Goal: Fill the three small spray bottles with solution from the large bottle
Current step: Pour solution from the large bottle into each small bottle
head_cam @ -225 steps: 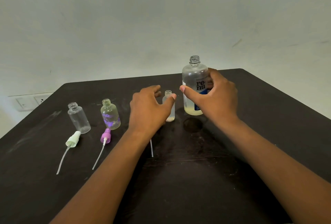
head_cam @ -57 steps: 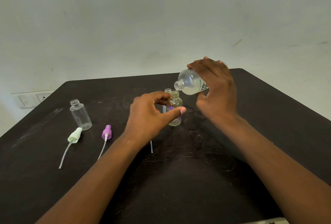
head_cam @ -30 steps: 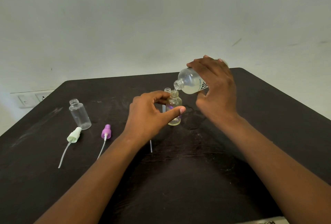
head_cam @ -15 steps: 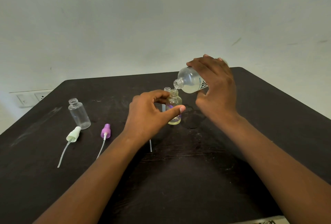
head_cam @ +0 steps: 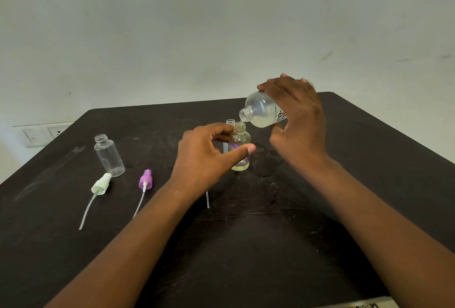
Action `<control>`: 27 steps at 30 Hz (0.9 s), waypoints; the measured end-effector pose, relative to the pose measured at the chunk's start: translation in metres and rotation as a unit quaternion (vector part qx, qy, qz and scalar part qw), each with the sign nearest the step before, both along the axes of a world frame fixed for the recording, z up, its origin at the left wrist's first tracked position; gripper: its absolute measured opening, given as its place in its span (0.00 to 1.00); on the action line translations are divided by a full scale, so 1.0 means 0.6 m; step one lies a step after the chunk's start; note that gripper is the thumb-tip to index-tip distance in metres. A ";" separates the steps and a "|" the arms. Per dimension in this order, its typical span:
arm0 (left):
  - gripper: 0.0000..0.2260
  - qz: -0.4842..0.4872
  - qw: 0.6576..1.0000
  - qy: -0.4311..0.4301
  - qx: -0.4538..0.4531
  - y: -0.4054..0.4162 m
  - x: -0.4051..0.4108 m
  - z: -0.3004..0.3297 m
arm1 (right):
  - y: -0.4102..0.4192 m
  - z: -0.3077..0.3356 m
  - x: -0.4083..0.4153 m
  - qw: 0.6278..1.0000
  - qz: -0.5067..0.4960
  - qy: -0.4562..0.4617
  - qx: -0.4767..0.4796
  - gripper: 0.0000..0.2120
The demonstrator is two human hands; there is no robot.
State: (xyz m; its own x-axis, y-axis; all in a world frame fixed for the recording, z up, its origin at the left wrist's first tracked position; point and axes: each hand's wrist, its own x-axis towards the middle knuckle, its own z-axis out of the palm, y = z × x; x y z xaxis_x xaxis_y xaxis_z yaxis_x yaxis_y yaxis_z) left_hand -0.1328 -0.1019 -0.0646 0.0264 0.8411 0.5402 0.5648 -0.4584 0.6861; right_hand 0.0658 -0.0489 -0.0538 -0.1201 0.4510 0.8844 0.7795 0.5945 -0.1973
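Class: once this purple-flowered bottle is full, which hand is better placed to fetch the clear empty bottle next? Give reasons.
Probably the left hand: the clear empty bottle stands on its side, while the right hand grips the tilted large bottle.

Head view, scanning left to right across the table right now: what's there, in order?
Wall socket plate → clear empty bottle with the white spray cap in front of it → purple spray cap → left hand → purple-flowered bottle it holds → large bottle tipped over it → right hand.
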 end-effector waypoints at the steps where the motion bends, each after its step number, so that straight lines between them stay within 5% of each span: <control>1: 0.23 0.000 1.000 -0.001 -0.001 0.000 0.000 0.000 | 0.000 0.000 0.000 1.000 0.000 0.000 0.003 0.36; 27: 0.24 0.005 1.000 0.000 -0.005 0.001 -0.001 0.000 | -0.001 0.002 -0.002 1.000 0.002 0.004 0.018 0.35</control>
